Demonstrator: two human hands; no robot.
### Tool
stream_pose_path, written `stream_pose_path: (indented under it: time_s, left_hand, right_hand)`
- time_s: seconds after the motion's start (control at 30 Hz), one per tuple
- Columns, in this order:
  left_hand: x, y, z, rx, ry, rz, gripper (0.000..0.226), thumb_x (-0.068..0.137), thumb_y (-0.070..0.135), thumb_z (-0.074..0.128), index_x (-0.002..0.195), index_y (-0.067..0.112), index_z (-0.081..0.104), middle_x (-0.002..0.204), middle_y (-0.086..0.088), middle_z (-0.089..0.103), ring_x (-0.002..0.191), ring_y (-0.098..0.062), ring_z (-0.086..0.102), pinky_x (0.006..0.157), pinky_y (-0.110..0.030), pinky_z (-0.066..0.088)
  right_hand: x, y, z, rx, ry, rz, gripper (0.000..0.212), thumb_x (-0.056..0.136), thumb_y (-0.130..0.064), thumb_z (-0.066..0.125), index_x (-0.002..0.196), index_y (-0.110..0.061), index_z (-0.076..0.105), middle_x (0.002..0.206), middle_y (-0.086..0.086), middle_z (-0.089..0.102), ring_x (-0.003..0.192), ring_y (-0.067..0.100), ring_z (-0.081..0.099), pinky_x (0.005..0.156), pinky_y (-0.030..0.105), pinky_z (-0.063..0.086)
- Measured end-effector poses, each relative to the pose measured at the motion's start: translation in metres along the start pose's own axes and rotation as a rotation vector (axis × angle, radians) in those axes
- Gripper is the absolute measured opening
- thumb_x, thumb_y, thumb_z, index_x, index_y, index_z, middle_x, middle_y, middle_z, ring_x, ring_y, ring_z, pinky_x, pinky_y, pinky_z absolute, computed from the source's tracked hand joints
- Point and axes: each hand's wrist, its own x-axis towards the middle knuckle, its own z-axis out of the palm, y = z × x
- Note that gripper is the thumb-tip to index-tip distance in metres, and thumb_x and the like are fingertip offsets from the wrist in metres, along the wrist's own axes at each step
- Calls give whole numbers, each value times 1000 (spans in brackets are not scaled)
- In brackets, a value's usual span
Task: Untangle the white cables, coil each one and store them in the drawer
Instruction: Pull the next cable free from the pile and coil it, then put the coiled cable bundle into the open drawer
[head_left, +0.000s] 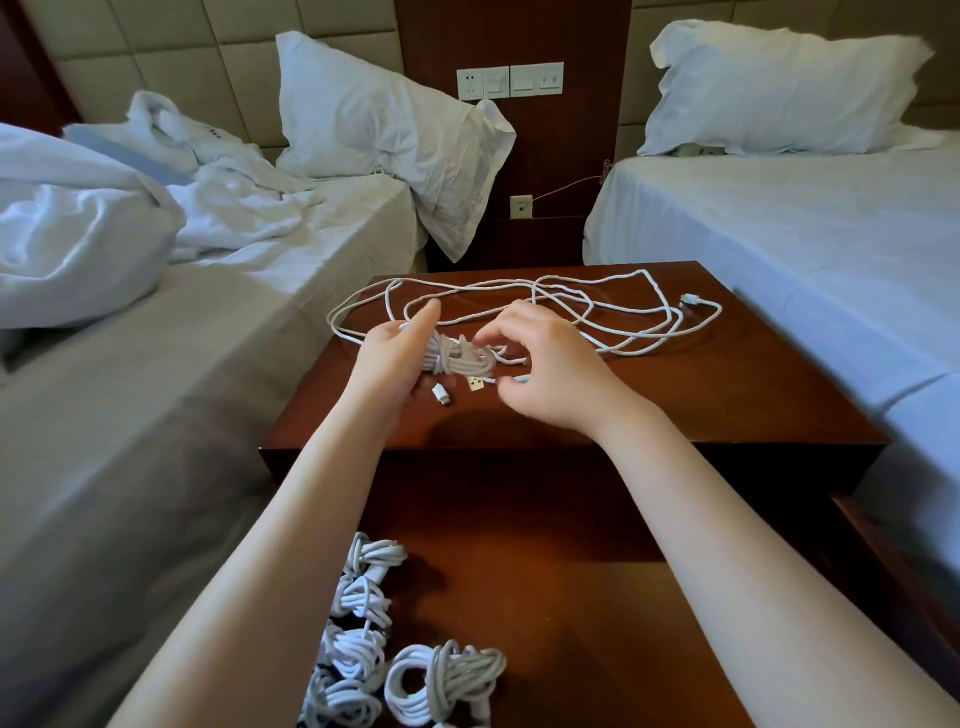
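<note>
Left hand has the half-wound coil cupped in its fingers, and the right hand is curled in at the coil's right end, looks like it's pinching a strand. I'd say the tail is being wrapped round the middle. Tip: keep the left grip firm so the loops don't spring, wrap snug and tuck the USB plug under the last turn.

Loose cables are sprawled on the far side of the nightstand top, so there's more to do. The open drawer is nearest, with finished coils piled at its left. There's an unmade bed on the left, wall sockets far in the middle and a made bed on the right.
</note>
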Motion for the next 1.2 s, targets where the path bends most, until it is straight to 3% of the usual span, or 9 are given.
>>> stream_pose_path:
  time_s: [0.13,0.27,0.37,0.43,0.53,0.73,0.8,0.93,1.2]
  left_hand:
    - [-10,8,-3,-64,117,68,41,94,47,46,82,8,54,71,-15,59,46,-15,49,40,-19,32]
    - [-33,12,-6,-48,187,128,56,80,61,45,81,8,61,77,-11,57,66,-19,53,62,-33,43]
    - [-56,8,-11,-16,197,112,57,77,65,44,75,9,58,74,-11,61,70,-30,62,73,-46,53]
    - [-69,3,-14,-43,148,59,52,89,57,44,72,9,56,66,-8,66,61,-27,67,59,-36,58]
    - [-87,-4,-17,129,64,40,54,98,51,36,68,11,57,46,-1,59,38,-14,50,38,-19,38]
    - [-101,-41,-31,429,106,182,51,98,44,41,65,7,46,61,-7,48,61,-19,46,61,-35,39]
    - [-102,-51,-39,557,93,245,48,98,39,46,69,2,57,63,-5,58,63,-19,51,64,-35,40]
    - [-96,-66,-52,785,-36,248,29,94,38,54,83,16,70,81,0,70,81,-16,62,74,-32,48]
    - [-97,-68,-48,955,-183,197,33,95,36,52,93,9,70,84,-4,69,76,-16,60,60,-18,40]
  right_hand:
    - [1,-15,-9,157,23,88,34,83,-22,69,116,-22,63,111,-9,56,95,9,55,78,27,50]
    - [-6,-35,-11,159,-46,82,46,81,-45,72,122,-27,61,111,-9,60,96,8,58,83,31,52]
    - [-21,-48,-12,111,-92,70,48,79,-48,72,120,-25,63,110,-6,63,98,11,59,85,35,52]
    - [-34,-55,-12,100,-127,84,45,80,-48,72,117,-25,64,106,-7,63,94,9,59,80,29,51]
    - [-57,-60,-8,119,-147,126,38,80,-45,72,111,-23,66,100,-9,63,88,6,58,72,20,47]
    - [-88,-66,12,192,-195,281,33,82,-41,72,108,-21,67,100,-8,63,88,7,57,76,23,48]
    - [-96,-63,19,202,-272,334,29,81,-40,72,103,-21,68,97,-8,65,87,7,58,77,25,49]
    - [-105,-56,27,123,-450,380,31,79,-39,73,105,-22,67,101,-7,64,91,11,59,82,29,50]
    - [-109,-63,48,-13,-663,293,33,86,-36,66,115,-21,63,106,-6,59,96,14,56,86,35,50]
